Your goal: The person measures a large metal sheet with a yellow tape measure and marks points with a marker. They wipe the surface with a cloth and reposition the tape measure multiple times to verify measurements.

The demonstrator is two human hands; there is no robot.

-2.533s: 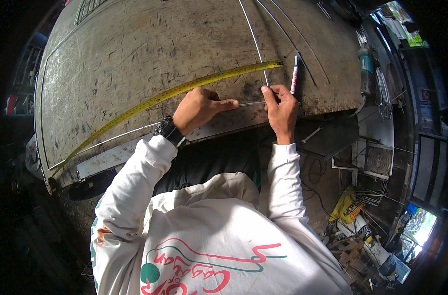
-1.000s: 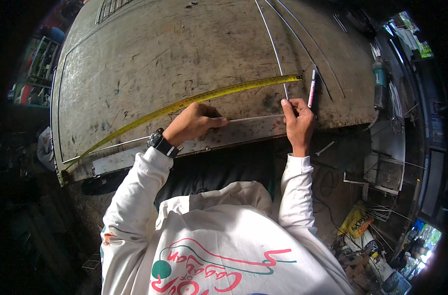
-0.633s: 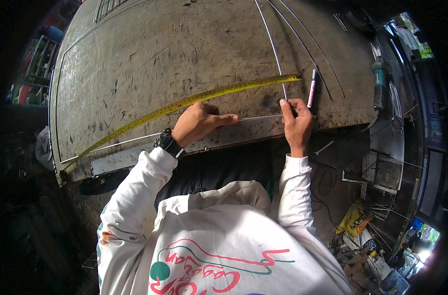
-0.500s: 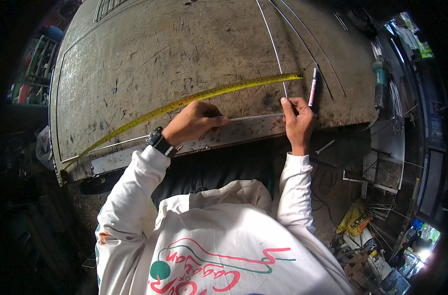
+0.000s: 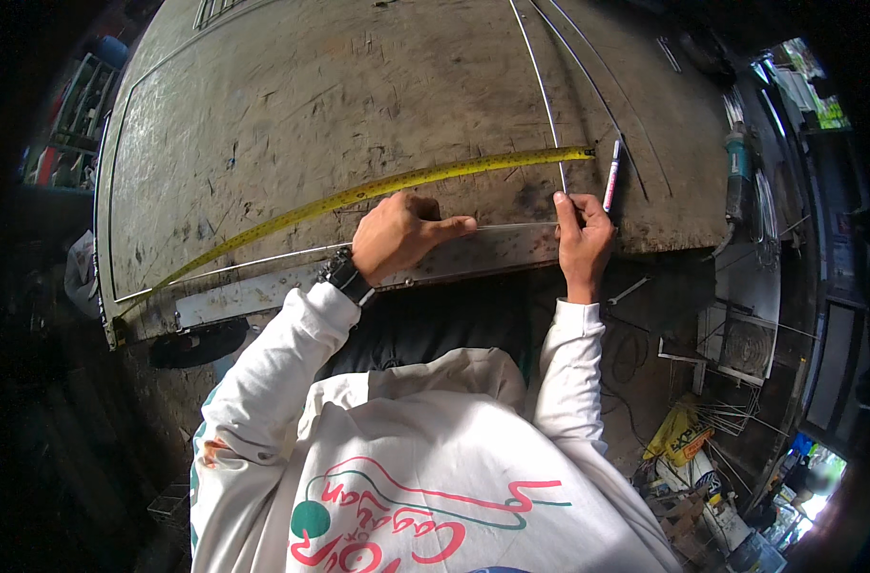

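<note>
A thin metal rod point(image 5: 263, 260) runs along the near edge of the worktable and bends into corners at left and right. My left hand point(image 5: 403, 232), with a watch on its wrist, is closed on its near stretch, thumb laid along it toward the right. At the right corner, my right hand point(image 5: 584, 239) pinches the rod between thumb and fingers, and from there it extends away across the table. Just beyond my hands lies a yellow tape measure point(image 5: 387, 184), pulled out in a curve. A white and red marker point(image 5: 612, 177) rests beside my right hand.
The scuffed worktable point(image 5: 311, 105) carries more thin rods point(image 5: 595, 84) at the right. A teal power tool point(image 5: 737, 158) sits by its right edge. A flat metal strip point(image 5: 244, 301) lines the front edge. Below right are a yellow bag point(image 5: 681, 432) and assorted scrap.
My left hand has slid to the right along the rod, closer to my right hand. My right hand keeps its grip at the corner. The whole view has shifted slightly.
</note>
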